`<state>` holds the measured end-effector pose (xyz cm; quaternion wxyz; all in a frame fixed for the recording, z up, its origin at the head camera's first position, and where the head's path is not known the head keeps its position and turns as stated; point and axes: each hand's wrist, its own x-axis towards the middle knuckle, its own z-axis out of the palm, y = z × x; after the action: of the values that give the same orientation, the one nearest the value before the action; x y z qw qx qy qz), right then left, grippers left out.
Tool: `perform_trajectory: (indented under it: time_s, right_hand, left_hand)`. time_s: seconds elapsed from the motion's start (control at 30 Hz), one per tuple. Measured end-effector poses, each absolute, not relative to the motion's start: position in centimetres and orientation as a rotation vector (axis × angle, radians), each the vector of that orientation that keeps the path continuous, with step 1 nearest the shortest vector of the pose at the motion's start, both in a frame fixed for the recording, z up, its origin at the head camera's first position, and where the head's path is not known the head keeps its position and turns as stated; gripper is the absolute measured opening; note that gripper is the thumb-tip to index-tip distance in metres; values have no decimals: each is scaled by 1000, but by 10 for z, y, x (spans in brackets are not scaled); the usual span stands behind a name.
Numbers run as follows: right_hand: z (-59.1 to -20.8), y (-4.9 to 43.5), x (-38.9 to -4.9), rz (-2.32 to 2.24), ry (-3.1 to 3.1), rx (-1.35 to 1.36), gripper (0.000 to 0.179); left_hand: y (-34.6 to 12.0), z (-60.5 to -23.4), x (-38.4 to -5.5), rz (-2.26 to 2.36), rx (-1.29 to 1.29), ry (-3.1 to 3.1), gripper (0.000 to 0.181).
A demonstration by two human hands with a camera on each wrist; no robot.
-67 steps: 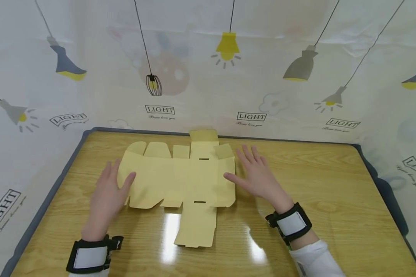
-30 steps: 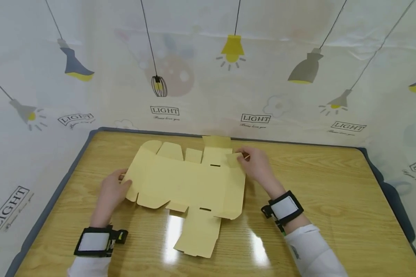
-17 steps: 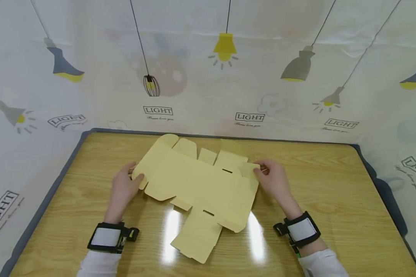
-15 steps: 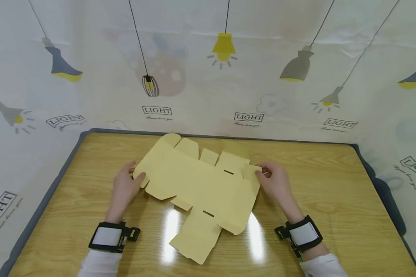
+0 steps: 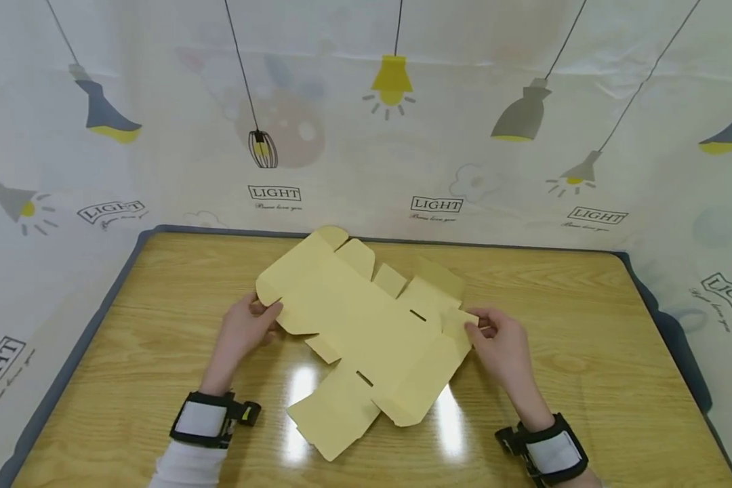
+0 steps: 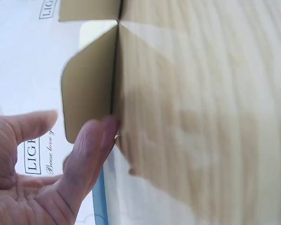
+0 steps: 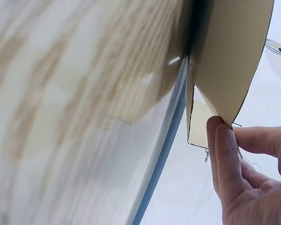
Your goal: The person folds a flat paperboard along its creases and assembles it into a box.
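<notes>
A pale yellow unfolded cardboard box, with flaps and two dark slots, lies at a slant over the table in the head view. My right hand pinches a small flap at its right corner; in the right wrist view, card sits between the thumb and fingers. At the left edge, my left hand touches the card. The left wrist view shows those fingers against the underside of a rounded flap, the thumb apart from it.
The box is on a glossy wood-grain table with a blue-grey edge. Behind and beside it hangs a white cloth printed with lamps. Both wrists wear black straps, the left strap included.
Both hands came from spread fingers beside the box to its edges. The box has turned clockwise and shifted right, its left end swinging away and its right end nearer.
</notes>
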<state>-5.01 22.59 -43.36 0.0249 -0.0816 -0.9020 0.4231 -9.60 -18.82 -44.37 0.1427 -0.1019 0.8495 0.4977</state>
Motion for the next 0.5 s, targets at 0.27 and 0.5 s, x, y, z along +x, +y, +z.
perform_trajectory:
  time_s: [0.27,0.5]
  right_hand:
    - [-429,233,-38,1201,-2902,-138,27]
    - [-422,229,-16,1276,-3027,-63,31]
  left_hand:
    - [-170,-443,-96,1533,-208,2322,53]
    - [-157,-443,-96,1707,-203,2221,49]
